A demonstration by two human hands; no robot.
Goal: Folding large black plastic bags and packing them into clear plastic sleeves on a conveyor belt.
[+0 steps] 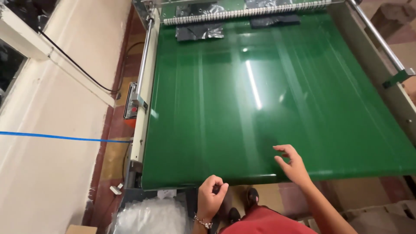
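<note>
Hovering right hand (294,164), fingers spread, over green conveyor belt (277,95) edge; left hand (211,197) nearer, pinched on nothing visible; dark bags (199,31) far ahead (long axis crosswise).

A conveyor belt (277,99) fills the middle, running away from the person. At its far end two dark plastic bags (199,31) lie side by side below a roller (247,14). The right hand (294,164) hovers over the near edge — the left hand (212,197) just before it. Left of the belt a side rail (145,86) carries a control box (131,106); a cable (60,138) runs in from the left.
</note>
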